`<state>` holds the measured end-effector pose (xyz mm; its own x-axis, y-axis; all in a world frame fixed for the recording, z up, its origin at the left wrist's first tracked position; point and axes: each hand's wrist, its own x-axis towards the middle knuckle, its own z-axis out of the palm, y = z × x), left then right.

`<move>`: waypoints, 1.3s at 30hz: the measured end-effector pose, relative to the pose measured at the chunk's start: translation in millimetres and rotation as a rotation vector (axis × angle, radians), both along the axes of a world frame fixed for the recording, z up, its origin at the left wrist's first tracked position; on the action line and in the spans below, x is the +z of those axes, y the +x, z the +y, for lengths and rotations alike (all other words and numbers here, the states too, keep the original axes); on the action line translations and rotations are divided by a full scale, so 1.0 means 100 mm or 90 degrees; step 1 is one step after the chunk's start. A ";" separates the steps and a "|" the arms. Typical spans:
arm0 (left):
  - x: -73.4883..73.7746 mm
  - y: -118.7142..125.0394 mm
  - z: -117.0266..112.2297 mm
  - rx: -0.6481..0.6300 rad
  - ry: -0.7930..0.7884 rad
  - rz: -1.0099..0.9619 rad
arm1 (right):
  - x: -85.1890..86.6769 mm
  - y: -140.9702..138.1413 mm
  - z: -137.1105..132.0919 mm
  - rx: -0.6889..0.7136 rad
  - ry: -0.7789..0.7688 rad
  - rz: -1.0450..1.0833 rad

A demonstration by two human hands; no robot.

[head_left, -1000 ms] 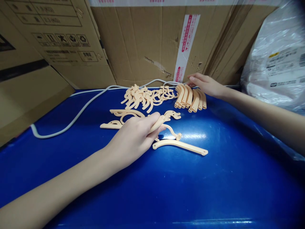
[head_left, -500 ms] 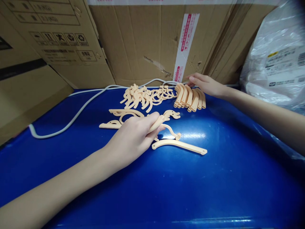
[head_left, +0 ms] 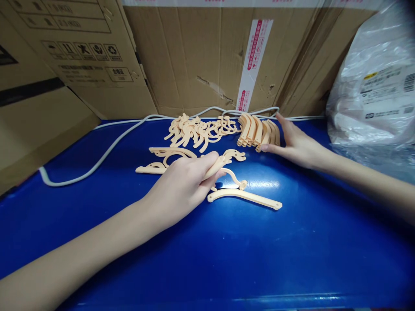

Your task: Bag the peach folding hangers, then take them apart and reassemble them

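Note:
My left hand (head_left: 183,188) is closed round a peach plastic hanger part (head_left: 223,160) in the middle of the blue table (head_left: 227,259). A long curved peach bar (head_left: 244,198) lies just right of that hand, and flat curved pieces (head_left: 165,157) lie to its left. My right hand (head_left: 296,144) is open, fingers spread, its thumb and forefinger against the right side of a row of stacked peach curved pieces (head_left: 257,131). A loose heap of small peach hooks (head_left: 197,129) lies further back.
Cardboard boxes (head_left: 201,56) wall the back and left. A white cable (head_left: 106,151) runs along the table's rear edge. A clear plastic bag (head_left: 376,86) with labels bulges at the right.
My right hand has moved from behind the stacked pieces down to their right side and opened against them. My left hand has stayed put on its part.

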<state>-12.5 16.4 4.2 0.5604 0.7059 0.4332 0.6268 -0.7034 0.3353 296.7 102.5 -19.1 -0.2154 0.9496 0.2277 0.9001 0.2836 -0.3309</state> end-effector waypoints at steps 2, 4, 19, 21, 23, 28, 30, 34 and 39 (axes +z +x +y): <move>0.00 0.01 0.00 0.000 0.007 0.001 | -0.07 -0.01 -0.02 -0.015 -0.037 -0.027; 0.00 0.02 0.00 0.000 0.007 -0.002 | -0.11 -0.02 0.01 -0.018 -0.065 -0.047; 0.01 0.00 -0.02 0.003 -0.037 0.001 | -0.14 0.10 0.20 0.062 -0.091 -0.066; 0.01 0.00 -0.02 0.006 -0.043 0.003 | -0.13 0.10 0.21 0.073 -0.090 -0.073; 0.02 0.00 -0.02 0.009 -0.046 0.003 | -0.12 0.09 0.22 0.067 -0.103 -0.078; 0.01 0.00 -0.02 0.006 -0.049 0.003 | -0.08 0.07 0.18 0.035 -0.133 -0.033; 0.01 0.00 -0.02 -0.001 -0.052 0.000 | -0.06 0.07 0.14 0.027 -0.137 0.019; 0.01 -0.01 -0.02 -0.008 -0.048 -0.006 | -0.05 0.08 0.07 0.019 -0.126 0.122; 0.00 0.00 -0.01 -0.010 -0.063 -0.004 | -0.06 0.10 -0.02 0.028 -0.110 0.125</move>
